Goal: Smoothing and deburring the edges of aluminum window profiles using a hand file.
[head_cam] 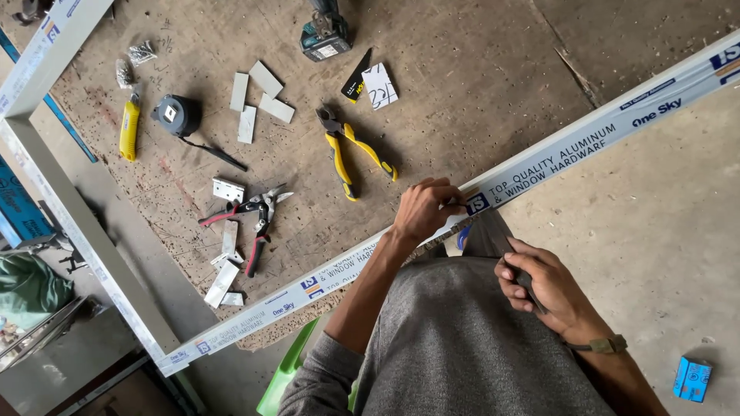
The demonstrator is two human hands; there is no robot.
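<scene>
— Aluminium, is it, that long piece under your hands?

— Yes, a white aluminium frame bar (pixel 539 166) wrapped in printed film, lying along the near edge of the plywood worktop (pixel 478 85). My left hand (pixel 424 209) is curled over its near lip, fingers closed on the bar. My right hand (pixel 543 286) sits just off the worktop edge, closed around a small dark tool (pixel 532 289); I cannot tell what kind it is.

— Any boxes or bins about?

— Only a small blue box (pixel 691 379) on the floor to my right, and I cannot see what is in it. Two little clear bags of screws (pixel 132 63) lie at the worktop's far left corner.

— What else is lying on the board?

— Yellow-handled pliers (pixel 353 150) just beyond my left hand. Red-handled snips (pixel 250 219) further left, among short flat metal offcuts (pixel 258 98). A yellow utility knife (pixel 129 127) and a dark tape measure (pixel 176 115) near the left edge. A cordless drill (pixel 324 35) at the far edge.

— Anything in the way?

— Nothing lies on the bar beside my hand. A second frame bar (pixel 73 216) joins it at the left corner, and a green plastic seat (pixel 289 374) shows below me.
</scene>
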